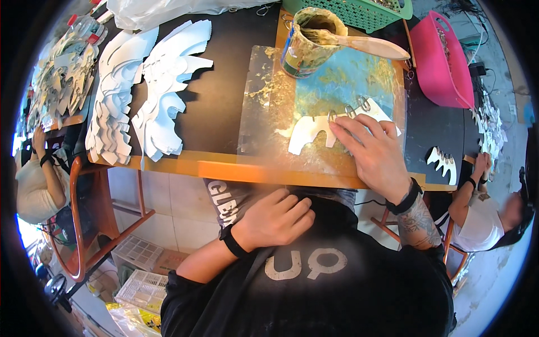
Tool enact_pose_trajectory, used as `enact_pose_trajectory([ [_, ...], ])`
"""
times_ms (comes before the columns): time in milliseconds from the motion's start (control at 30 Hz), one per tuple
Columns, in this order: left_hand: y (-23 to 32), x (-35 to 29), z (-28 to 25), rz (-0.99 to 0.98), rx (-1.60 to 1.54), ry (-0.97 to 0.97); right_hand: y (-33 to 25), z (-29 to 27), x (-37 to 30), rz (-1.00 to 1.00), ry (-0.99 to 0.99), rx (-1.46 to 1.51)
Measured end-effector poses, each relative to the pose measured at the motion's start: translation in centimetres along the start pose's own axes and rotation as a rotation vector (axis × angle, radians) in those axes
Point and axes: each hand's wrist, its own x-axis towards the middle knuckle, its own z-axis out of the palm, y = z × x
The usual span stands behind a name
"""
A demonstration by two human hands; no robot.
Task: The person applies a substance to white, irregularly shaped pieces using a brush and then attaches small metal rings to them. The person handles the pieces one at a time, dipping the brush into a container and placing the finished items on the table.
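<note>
On the stained board [258, 112] at the table's front lies a white scalloped piece [304, 132], like cut card or leather, with a few oval metal clips [364, 104] along its top edge. My right hand [375, 149] reaches over it, fingers together and pinching the leftmost clip [331, 116]; the palm covers the piece's middle. My left hand [276, 220] rests in front of my shirt, below the table edge, its fingers curled in. Whatever it may hold is hidden.
A glue-crusted can [297, 59] with a wooden-handled brush [376, 47] stands behind the piece. Layered white cut pieces [168, 95] lie left. A pink basket [443, 62], a green basket [359, 16] and a small clipped piece [442, 164] are right and back. Other people sit at both sides.
</note>
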Motion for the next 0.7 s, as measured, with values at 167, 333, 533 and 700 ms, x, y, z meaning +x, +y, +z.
enact_pose_trajectory([
  [167, 0.0, -0.1, 0.2, 0.012, -0.006, 0.023, -0.1, 0.3, -0.2, 0.009, 0.001, 0.049],
  [333, -0.4, -0.1, 0.0, 0.037, -0.015, 0.022, 2.6, -2.5, 0.9, 0.099, 0.103, 0.165],
  [533, -0.3, -0.3, -1.1, 0.013, 0.012, -0.074, 13.2, -10.3, 6.7, 0.212, 0.349, 0.245],
  [700, -0.4, -1.3, -0.8, -0.017, 0.029, -0.072, 20.4, -11.5, 14.3, 0.225, 0.143, 0.161],
])
